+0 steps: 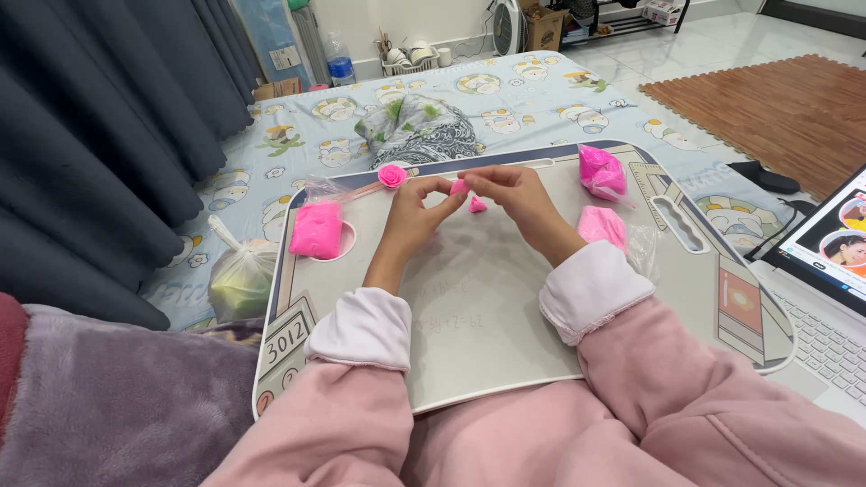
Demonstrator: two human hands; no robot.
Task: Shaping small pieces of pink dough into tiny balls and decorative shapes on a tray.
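My left hand and my right hand meet over a white lap tray, both pinching one small pink clay piece between the fingertips. A second small pink clay bit lies on the tray just below the fingers. A finished pink clay rose on a stick rests at the tray's far edge, left of my hands. A pink clay block in a bag sits in the tray's round recess at left. Two more bagged pink clay lumps lie to the right.
The tray rests on my lap over a patterned blue sheet. A tied plastic bag lies left of the tray, a folded cloth behind it. An open laptop stands at right. Dark curtains hang at left.
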